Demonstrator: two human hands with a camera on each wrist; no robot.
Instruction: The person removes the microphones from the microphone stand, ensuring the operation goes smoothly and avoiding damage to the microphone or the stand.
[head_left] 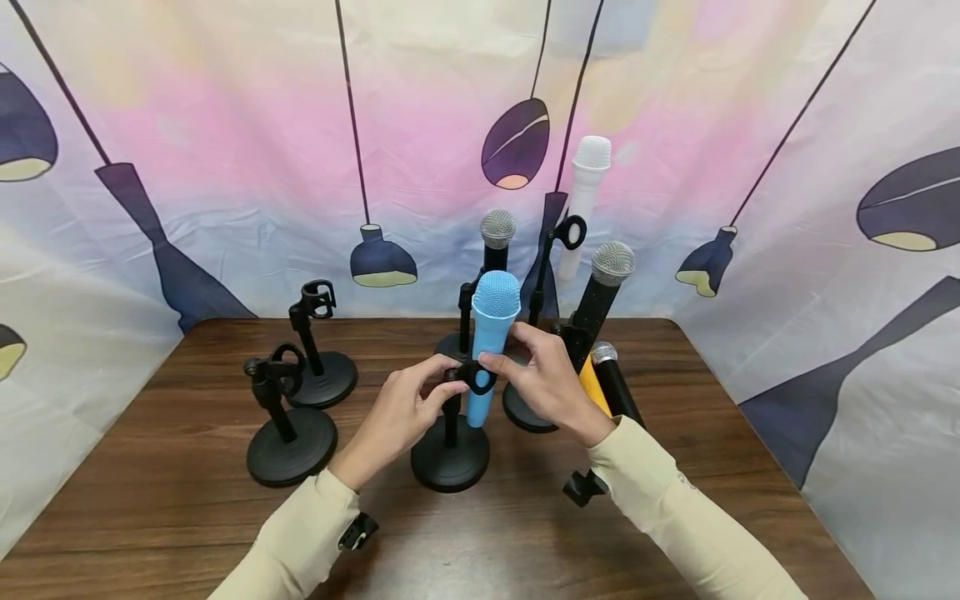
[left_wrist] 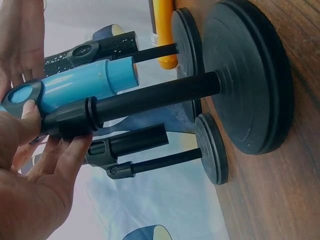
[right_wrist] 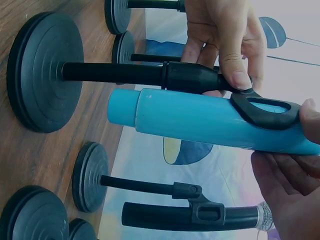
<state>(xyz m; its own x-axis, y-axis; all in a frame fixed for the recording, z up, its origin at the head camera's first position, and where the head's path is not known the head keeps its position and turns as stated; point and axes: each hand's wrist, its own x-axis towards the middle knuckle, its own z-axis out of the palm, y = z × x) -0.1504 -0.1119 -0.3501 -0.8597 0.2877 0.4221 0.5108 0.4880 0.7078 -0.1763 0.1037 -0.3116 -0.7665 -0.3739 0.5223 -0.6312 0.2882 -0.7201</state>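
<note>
A light blue microphone (head_left: 491,321) stands nearly upright in the ring clip of a black desktop microphone stand (head_left: 450,467). My left hand (head_left: 403,410) pinches the stand at its neck, just below the clip, thumb and fingers on opposite sides. From the other side my right hand (head_left: 551,379) holds the microphone, its thumb by the clip's edge. In the right wrist view the clip (right_wrist: 265,116) wraps the blue body (right_wrist: 185,112), whose lower end runs alongside the post. The round base (left_wrist: 250,75) rests on the table in the left wrist view.
Two bare stands (head_left: 292,450) are at the left. Behind and right, stands carry black microphones with silver heads (head_left: 613,262) and a white microphone (head_left: 591,162). Past my right wrist are another black microphone (head_left: 617,387) and a yellow object (head_left: 594,385). A printed cloth (head_left: 262,167) hangs behind the table.
</note>
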